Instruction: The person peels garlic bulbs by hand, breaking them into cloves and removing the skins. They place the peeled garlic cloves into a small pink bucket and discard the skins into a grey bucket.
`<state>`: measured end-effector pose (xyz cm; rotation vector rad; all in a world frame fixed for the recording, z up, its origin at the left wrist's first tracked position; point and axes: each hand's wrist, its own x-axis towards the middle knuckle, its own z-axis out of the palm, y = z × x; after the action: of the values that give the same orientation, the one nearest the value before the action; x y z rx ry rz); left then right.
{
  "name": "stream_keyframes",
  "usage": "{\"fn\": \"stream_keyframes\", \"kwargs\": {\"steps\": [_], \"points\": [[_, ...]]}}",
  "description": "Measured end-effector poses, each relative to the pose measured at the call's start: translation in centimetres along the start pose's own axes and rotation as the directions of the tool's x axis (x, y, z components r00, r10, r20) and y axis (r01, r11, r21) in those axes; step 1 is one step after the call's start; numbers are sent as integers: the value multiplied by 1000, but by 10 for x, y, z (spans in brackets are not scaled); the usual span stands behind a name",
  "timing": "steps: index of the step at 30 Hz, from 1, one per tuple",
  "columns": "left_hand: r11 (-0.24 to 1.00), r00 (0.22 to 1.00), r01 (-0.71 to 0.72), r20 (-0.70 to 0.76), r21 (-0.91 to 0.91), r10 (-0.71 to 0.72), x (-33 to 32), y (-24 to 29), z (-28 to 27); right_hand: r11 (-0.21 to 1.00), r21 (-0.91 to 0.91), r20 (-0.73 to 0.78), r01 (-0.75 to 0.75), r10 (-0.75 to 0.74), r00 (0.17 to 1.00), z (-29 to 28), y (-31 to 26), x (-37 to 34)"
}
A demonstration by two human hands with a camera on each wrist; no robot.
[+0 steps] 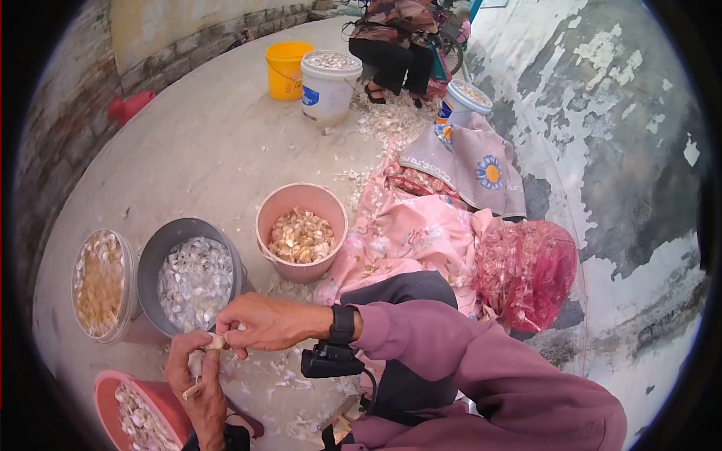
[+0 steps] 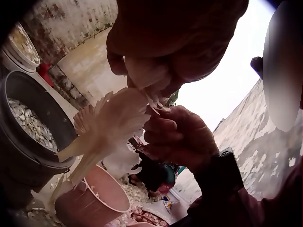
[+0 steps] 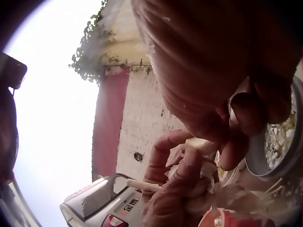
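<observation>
In the head view my left hand (image 1: 199, 379) grips a pale garlic clove (image 1: 216, 342) between thumb and fingers at lower left. Papery garlic skin with a stalk (image 2: 90, 163) hangs from the same hand in the left wrist view. My right hand (image 1: 274, 322) meets it from the right, its fingertips pinching at the clove's end. Something small and whitish (image 3: 233, 113) shows among the right hand's curled fingers in the right wrist view. Just beyond both hands stands a grey bucket (image 1: 147, 259) with whitish cloves in it.
A pink bucket (image 1: 272, 259) of garlic stands ahead, a white bucket (image 1: 129, 289) at left, a red bucket (image 1: 171, 402) at lower left. Pink cloth (image 1: 421, 240) and a red mesh sack (image 1: 530, 263) lie right. Another person (image 1: 391, 45) sits at the back by more buckets.
</observation>
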<state>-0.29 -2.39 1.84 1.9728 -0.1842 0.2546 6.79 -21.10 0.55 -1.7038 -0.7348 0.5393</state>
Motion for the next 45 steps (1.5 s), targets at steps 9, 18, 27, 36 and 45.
{"fn": "stream_keyframes", "kwargs": {"steps": [9, 18, 27, 36, 45], "points": [[997, 1000, 25, -6, -80, -25, -1, -6, -1, 999, 21, -66, 49, -47, 997, 3, 1, -3], [980, 995, 81, -48, -180, -91, -1, -19, -2, 992, 116, -95, 51, -40, 995, 8, 3, 1], [978, 993, 59, -85, -202, -77, 5, -20, 10, 990, -80, -343, 115, -136, 930, 28, 10, 8], [976, 991, -131, 7, 176, 132, 11, 7, 13, 981, 194, -224, 5, 39, 974, 25, 19, 3], [966, 985, -168, 54, 196, 161, 9, 13, 15, 963, 188, -116, 192, -172, 978, 15, 15, 0]]}}
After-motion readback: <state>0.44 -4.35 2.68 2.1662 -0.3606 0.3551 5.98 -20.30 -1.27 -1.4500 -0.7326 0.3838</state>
